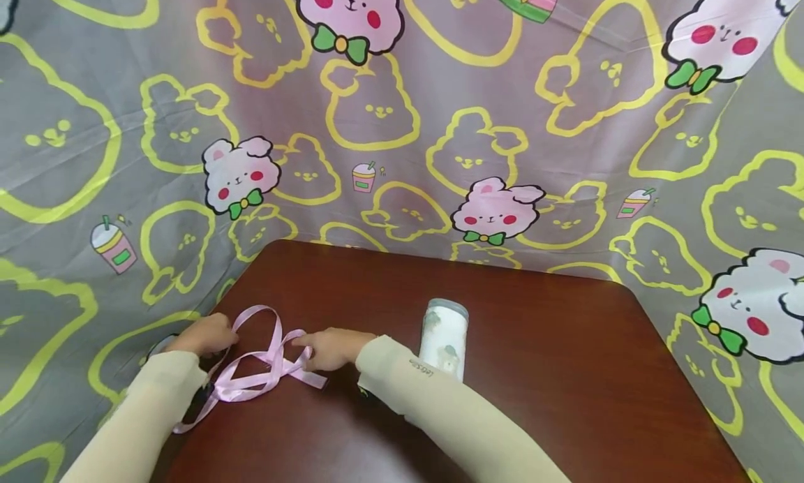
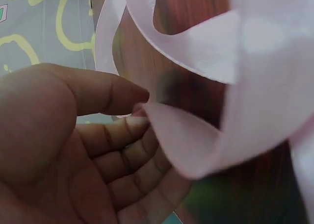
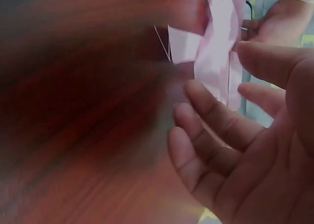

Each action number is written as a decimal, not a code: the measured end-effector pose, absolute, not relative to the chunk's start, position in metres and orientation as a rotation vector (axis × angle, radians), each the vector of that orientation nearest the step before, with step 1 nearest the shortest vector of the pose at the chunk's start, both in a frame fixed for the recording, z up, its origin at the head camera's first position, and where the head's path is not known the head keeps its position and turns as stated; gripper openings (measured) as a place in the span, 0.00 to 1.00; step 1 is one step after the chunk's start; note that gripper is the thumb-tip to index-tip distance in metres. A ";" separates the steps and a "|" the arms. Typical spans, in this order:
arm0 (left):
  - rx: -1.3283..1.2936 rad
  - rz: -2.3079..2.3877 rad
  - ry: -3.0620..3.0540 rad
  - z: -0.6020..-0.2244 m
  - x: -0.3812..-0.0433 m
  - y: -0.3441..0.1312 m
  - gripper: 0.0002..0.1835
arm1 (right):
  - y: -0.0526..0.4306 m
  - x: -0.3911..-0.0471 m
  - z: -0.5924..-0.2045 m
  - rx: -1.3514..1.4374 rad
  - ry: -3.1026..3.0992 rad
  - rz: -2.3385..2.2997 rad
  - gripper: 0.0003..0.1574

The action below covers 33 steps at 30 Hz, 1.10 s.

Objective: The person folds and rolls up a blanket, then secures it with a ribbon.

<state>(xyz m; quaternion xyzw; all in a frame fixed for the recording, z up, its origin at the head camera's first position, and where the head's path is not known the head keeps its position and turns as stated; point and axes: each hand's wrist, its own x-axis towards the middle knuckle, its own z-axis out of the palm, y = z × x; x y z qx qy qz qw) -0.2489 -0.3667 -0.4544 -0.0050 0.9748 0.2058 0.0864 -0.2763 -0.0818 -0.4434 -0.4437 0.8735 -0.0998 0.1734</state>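
A pink satin ribbon (image 1: 251,392) lies in loose, overlapping loops at the left side of the brown table. My left hand (image 1: 204,334) pinches part of it between thumb and index finger, seen close in the left wrist view, where a folded length of ribbon (image 2: 184,136) runs from the fingertips. On the other side of the loops is my right hand (image 1: 333,348), its index finger reaching to the ribbon. In the right wrist view the fingers (image 3: 216,111) are spread and relaxed, with the thumb tip right at the ribbon's edge.
A white cylinder (image 1: 444,336) with a grey end and a faint print is on the brown table (image 1: 553,357), partly hidden by my right sleeve (image 1: 408,371). Patterned cloth (image 1: 377,120) surrounds the table at the back and sides.
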 end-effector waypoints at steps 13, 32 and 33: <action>0.080 0.674 3.028 -0.456 -0.263 -0.361 0.09 | -0.080 -0.276 -0.452 -1.181 2.533 -0.187 0.06; 0.004 0.770 3.262 -0.437 -0.268 -0.372 0.05 | 0.006 -0.332 -0.398 -1.087 2.613 -0.294 0.06; -0.009 0.795 3.245 -0.436 -0.269 -0.372 0.05 | 0.011 -0.335 -0.394 -1.087 2.626 -0.279 0.04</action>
